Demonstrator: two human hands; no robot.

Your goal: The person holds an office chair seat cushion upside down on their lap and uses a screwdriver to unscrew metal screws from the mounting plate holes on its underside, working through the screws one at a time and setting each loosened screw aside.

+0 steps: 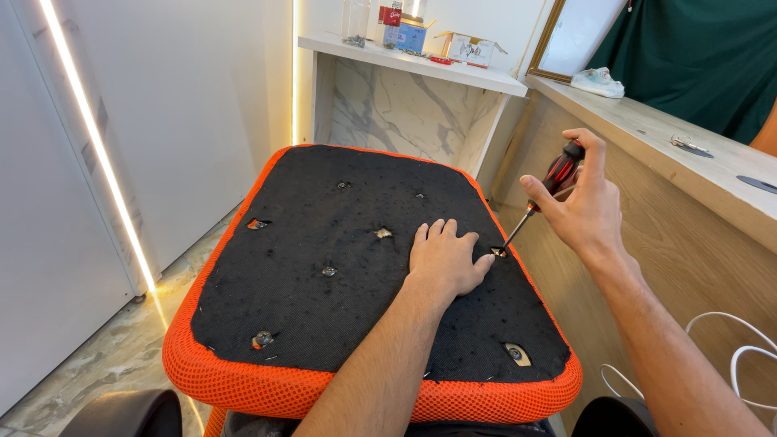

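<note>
Bright, sharp view; glaring light strip [97, 146] at left, soft shadows

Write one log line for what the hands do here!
left hand: flat on black seat underside | right hand: holds screwdriver | tip: at hole

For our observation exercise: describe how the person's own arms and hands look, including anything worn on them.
Both forearms are bare, with no sleeves in view. The left hand and right hand wear no gloves, and no rings, watch or bracelet can be seen.
</note>
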